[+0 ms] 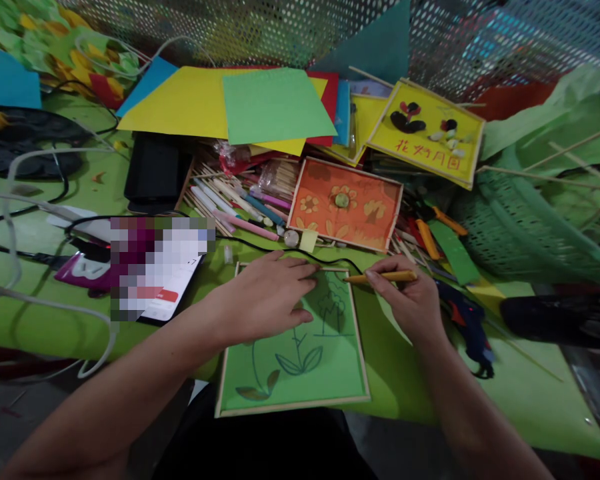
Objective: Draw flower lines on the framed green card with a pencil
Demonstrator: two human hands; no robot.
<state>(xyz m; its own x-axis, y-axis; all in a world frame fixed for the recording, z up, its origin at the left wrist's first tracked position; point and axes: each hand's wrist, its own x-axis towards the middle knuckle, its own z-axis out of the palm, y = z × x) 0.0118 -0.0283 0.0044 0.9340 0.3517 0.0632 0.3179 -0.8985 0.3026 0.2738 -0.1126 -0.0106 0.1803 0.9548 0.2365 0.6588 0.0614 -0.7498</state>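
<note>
A green picture panel (260, 373) with a thin wooden frame lies at the table's front edge. Dark outlines of flowers, leaves and trees are drawn on it, and two leaves at lower left are filled in brown. My left hand (267, 293) rests flat across its upper part, fingers spread, hiding some of the drawing. In my right hand (410, 300) is a yellow-orange marker (391, 276), gripped between thumb and fingers. Its tip points left, at the panel's upper right corner near the drawn treetops; whether it touches the surface I cannot tell.
Behind the panel stand an orange framed picture (347, 203) and a yellow framed one (427, 133), among sticks and pens. A glue gun (465, 327) lies right, near a green basket (510, 227). Left are a phone (167, 293) and cables. Coloured sheets (280, 107) lie behind.
</note>
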